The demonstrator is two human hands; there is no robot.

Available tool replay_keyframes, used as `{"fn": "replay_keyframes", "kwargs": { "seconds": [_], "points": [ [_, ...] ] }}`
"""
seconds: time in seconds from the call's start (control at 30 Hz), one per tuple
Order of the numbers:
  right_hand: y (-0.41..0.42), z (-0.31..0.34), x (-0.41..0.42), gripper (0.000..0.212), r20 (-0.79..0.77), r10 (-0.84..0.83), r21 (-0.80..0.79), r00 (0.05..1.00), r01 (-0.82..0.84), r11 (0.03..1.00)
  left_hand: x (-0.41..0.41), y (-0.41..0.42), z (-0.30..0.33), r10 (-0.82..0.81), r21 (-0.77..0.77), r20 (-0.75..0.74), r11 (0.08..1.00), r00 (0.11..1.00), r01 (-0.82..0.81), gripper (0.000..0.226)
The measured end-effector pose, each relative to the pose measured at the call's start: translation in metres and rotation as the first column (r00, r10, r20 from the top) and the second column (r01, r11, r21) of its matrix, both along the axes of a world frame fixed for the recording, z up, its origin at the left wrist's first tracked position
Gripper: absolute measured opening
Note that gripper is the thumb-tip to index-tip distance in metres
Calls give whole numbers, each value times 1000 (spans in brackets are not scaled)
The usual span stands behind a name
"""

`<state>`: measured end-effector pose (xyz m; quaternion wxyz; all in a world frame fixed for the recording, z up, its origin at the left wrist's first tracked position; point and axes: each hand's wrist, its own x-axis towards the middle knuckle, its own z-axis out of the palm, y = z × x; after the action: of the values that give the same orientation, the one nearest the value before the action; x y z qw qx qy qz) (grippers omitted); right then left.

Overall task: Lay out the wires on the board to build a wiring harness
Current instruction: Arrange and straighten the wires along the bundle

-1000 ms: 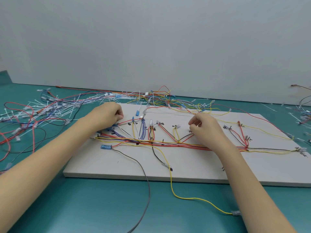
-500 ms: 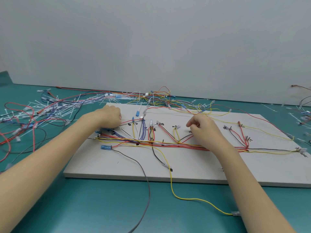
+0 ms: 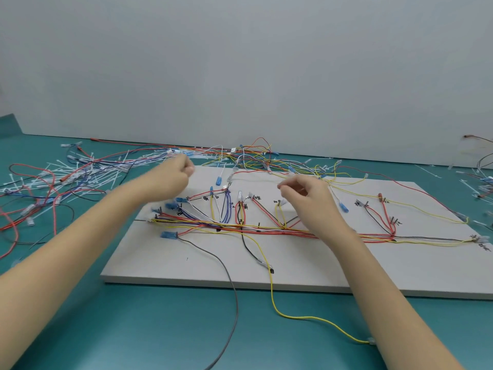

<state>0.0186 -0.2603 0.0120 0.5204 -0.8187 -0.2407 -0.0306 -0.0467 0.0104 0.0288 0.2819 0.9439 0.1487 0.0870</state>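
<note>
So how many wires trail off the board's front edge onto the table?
2. A grey wire leaves left of centre and runs toward the picture's bottom edge. A yellow wire leaves near the centre and curls rightward. The arms may hide more.

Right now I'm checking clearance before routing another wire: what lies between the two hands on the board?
In the head view, between the left hand and right hand, the board carries a blue terminal and upright red, yellow and blue wire loops.
</note>
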Motion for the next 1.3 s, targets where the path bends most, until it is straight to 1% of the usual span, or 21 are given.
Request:
{"fn": "replay_keyframes", "kwargs": {
  "seconds": [0.03, 0.07, 0.13, 0.2, 0.27, 0.43, 0.6, 0.7, 0.87, 0.93, 1.0, 1.03, 1.1, 1.17, 1.2, 1.27, 1.3],
  "points": [
    [5, 3, -6, 13, -57, 64, 89, 996, -59, 994, -5, -14, -4, -37, -73, 19, 997, 999, 38, 21],
    [9, 5, -12, 12, -113, 123, 171, 986, -103, 980, -10, -28, -7, -63, -109, 38, 992, 997, 67, 22],
    [16, 7, -22, 10, -209, 198, 302, 958, -129, 945, -17, -50, -14, -106, -141, 73, 983, 992, 116, 22],
    [20, 8, -26, 16, -282, 240, 388, 929, -118, 914, -21, -64, -16, -138, -162, 95, 975, 986, 152, 23],
    [20, 9, -28, 21, -322, 281, 428, 904, -125, 895, -23, -72, -18, -158, -166, 100, 971, 982, 173, 24],
    [18, 8, -27, 14, -327, 308, 446, 894, -142, 884, -27, -75, -25, -158, -165, 103, 971, 982, 174, 25],
    [20, 3, -29, 14, -322, 267, 343, 909, -151, 927, -28, -69, -24, -123, -198, 146, 969, 982, 151, 25],
    [21, 2, -29, 15, -322, 250, 342, 913, -134, 930, -27, -66, -23, -123, -225, 141, 962, 982, 153, 25],
    [19, 2, -27, 17, -369, 246, 399, 896, -87, 913, -29, -63, -21, -176, -229, 113, 953, 978, 198, 22],
    [18, 3, -27, 17, -395, 269, 429, 878, -83, 900, -30, -62, -17, -215, -277, 130, 929, 968, 244, 18],
    [18, 2, -26, 16, -411, 302, 454, 860, -95, 886, -34, -57, -10, -295, -316, 129, 893, 947, 321, 12],
    [18, 2, -26, 15, -409, 307, 456, 859, -99, 884, -36, -52, -5, -333, -333, 115, 875, 936, 352, 9],
    [17, 2, -24, 15, -393, 289, 443, 873, -96, 892, -39, -38, 3, -374, -333, 52, 868, 926, 369, 3],
    [16, 2, -22, 16, -373, 257, 421, 891, -84, 903, -43, -23, 8, -395, -310, -21, 876, 918, 370, 11],
    [15, 2, -21, 16, -365, 243, 408, 899, -80, 909, -45, -18, 8, -399, -311, -33, 875, 916, 370, 11],
    [14, 2, -20, 17, -357, 232, 388, 905, -82, 918, -45, -17, 6, -385, -321, -7, 875, 923, 362, 13],
    [14, 1, -20, 17, -356, 237, 384, 904, -90, 919, -43, -18, 4, -368, -327, 14, 877, 930, 352, 18]
  ]
}}
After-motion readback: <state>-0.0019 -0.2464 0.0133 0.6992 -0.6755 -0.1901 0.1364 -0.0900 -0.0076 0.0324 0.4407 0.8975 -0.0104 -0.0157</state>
